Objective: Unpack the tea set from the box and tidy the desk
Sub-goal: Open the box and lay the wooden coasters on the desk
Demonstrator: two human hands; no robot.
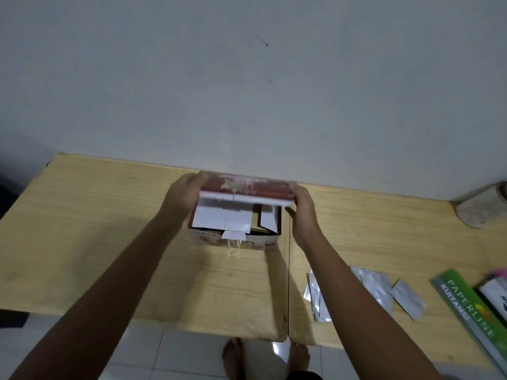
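Surface: a pale wood-grain desk [109, 242], made of two tops butted together along a seam running front to back, pushed against a plain grey-white wall [247, 78]; white floor tiles [137, 352] show below the front edge, with our two bare feet [233, 355] on them. Far right corner of the desk: a worn round tin [482, 205], lying tilted, contents not visible. Front right: a scatter of flat silver foil packets [378, 286], some overlapping, partly hidden behind our right forearm; just beyond them at the right edge, a green receipt book [466, 308] printed "PAPERLINE KUITANSI", with further items beside it cut off by the frame. Container: one cardboard box [241, 237], red and white print outside, standing on the desk near the wall, just left of the seam; its inner white flaps [219, 218] are folded partly over the opening and a dark gap shows at the right; what lies inside we cannot tell. Its red lid flap [244, 189] stands raised at the back. Grip: our left hand [182, 198] clasps the lid's left end, fingers curled over the top edge; our right hand [301, 209] clasps the right end likewise, thumb toward us. The box sits directly between both hands, beneath them
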